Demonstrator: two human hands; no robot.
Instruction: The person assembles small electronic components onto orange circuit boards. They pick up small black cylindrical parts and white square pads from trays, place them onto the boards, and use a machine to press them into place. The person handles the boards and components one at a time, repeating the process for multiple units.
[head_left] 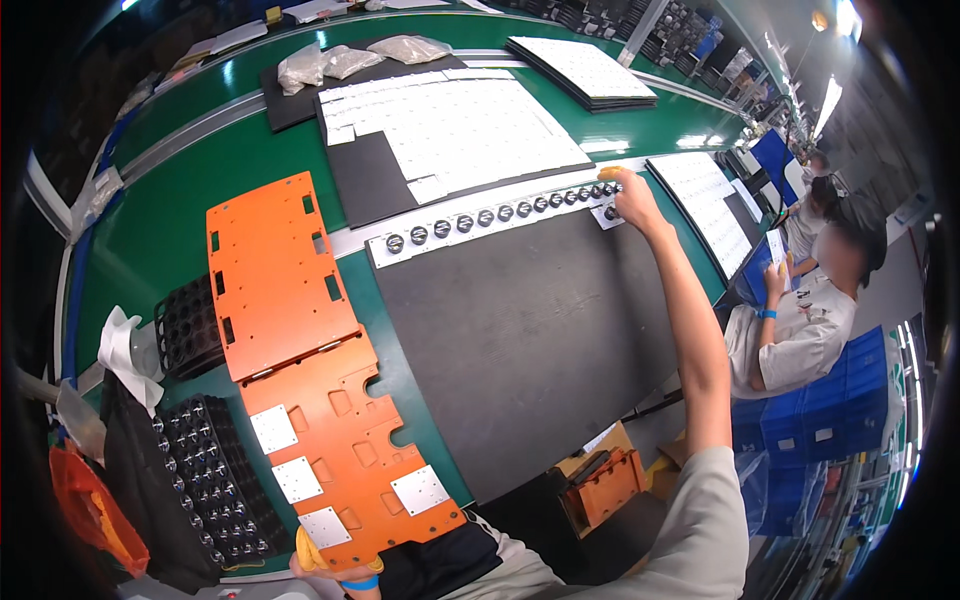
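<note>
Head view: the likeliest trouble sits at the upper right of the frame, where the right hand [637, 200] reaches over the end of the row of white plates with black round parts [506, 212]. The plates stand close together, so a low wrist or a dragged fingertip could knock one out of line and push its neighbours along. The end plate [608, 215] sits slightly out of the row, just under that hand, and looks the easiest to catch.

At the lower left, the orange board [310, 370] carries four bare white plates; if its near end were lifted or pulled, they might slide, should they be lying loose.

As for the fingers, the right hand's yellow-covered tips are bunched near each other at the row's end, with the end plate just below them in the frame; whether they pinch anything cannot be told. The left hand [318, 563] is at the board's near corner, its yellow-covered fingers against the edge, beside the nearest bare plate [324, 527]. Its underside is hidden, so I cannot tell whether it grips.
</note>
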